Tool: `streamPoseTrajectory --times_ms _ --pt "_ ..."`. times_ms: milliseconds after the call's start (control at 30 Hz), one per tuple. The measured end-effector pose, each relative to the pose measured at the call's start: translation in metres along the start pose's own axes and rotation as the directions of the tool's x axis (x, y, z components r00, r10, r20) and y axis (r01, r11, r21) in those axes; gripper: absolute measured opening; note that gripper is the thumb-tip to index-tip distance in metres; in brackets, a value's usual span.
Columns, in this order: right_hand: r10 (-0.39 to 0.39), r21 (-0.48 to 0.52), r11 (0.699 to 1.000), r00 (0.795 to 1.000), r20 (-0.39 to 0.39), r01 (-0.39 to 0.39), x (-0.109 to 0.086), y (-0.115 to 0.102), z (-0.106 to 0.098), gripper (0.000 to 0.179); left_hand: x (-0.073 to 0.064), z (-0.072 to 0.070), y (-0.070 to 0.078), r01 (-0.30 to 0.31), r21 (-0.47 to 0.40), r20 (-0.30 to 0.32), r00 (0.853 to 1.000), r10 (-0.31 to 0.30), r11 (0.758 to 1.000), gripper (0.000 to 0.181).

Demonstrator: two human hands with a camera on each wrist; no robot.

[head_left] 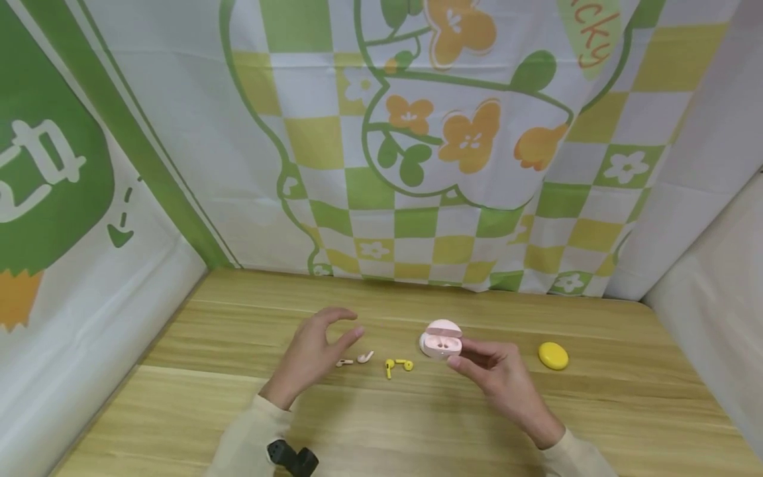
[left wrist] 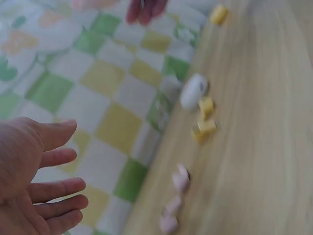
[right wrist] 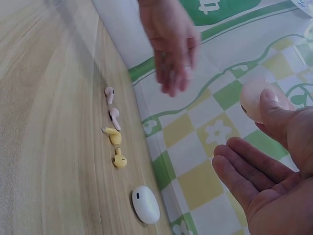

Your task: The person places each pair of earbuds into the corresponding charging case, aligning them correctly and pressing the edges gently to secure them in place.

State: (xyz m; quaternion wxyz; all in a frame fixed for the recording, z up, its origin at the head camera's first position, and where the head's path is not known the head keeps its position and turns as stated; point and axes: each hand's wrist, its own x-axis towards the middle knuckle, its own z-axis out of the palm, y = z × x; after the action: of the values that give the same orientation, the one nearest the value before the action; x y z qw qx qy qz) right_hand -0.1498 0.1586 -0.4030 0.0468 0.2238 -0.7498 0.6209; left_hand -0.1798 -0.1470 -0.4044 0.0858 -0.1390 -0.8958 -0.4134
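Observation:
My right hand [head_left: 507,381] holds a pink earbud charging case [head_left: 442,346] between thumb and fingers above the table, its lid raised and the earbud slots facing me. In the right wrist view the thumb lies across the pink case [right wrist: 253,98]. My left hand [head_left: 306,354] is raised over the table with fingers spread and nothing in it. Close beside it lie two pink earbuds [head_left: 365,358], partly covered by the hand in the head view. Two yellow earbuds [head_left: 390,366] rest between my hands.
A white earbud case [right wrist: 146,205] lies on the wooden table, mostly hidden behind the pink case in the head view. To the right sits a round yellow case [head_left: 553,356]. Patterned cloth [head_left: 417,225] hangs along the table's back edge, with fabric walls on both sides.

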Motion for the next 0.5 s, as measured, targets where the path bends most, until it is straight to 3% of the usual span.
streamPoseTrajectory --times_ms 233,500 --pt "0.026 -0.005 1.0 1.0 -0.015 -0.026 -0.001 -0.001 -0.002 0.029 -0.005 -0.001 -0.03 -0.004 0.058 0.016 1.0 0.003 0.998 0.038" --pt "0.049 -0.008 0.999 0.999 -0.023 -0.049 -0.001 -0.001 -0.002 0.029 -0.009 -0.001 -0.042 0.029 0.197 0.083 0.996 -0.046 0.98 0.032"
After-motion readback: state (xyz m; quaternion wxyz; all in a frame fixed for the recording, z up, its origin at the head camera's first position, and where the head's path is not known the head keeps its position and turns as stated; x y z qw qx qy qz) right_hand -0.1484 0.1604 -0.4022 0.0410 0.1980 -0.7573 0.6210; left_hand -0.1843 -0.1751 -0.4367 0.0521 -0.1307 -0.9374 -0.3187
